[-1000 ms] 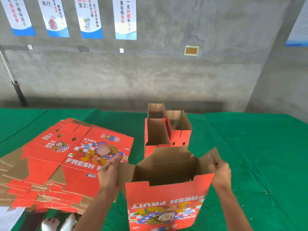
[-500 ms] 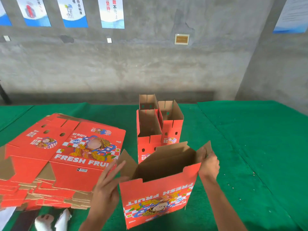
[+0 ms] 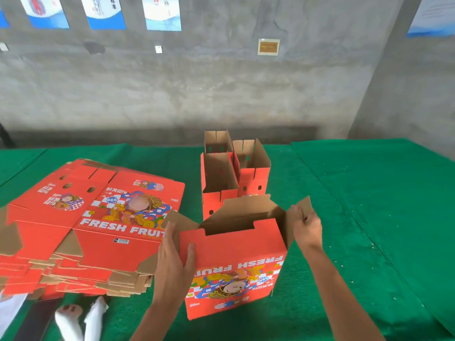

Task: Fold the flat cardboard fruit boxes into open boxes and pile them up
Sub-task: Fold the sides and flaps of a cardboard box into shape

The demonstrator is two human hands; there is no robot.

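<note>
A red cardboard fruit box [image 3: 236,264], opened into a tube with brown flaps up, stands on the green table in front of me, its "FRESH FRUIT" print upside down. My left hand [image 3: 174,262] lies flat against the box's left corner, fingers straight along the side and thumb on the front panel. My right hand [image 3: 306,226] pinches the brown right end flap near its top. Two folded open boxes [image 3: 234,178] stand side by side just behind. A thick stack of flat red boxes [image 3: 93,222] lies at the left.
The green cloth-covered table [image 3: 369,217] stretches wide to the right. A grey concrete wall with posters rises behind it. White gloves or cloth [image 3: 81,318] and a dark flat object [image 3: 34,321] lie at the near left edge, below the flat stack.
My left hand left the left end flap, opened wide, then pressed flat on the box's left corner. The box has squared up and sits lower on the table. The right hand kept its flap.
</note>
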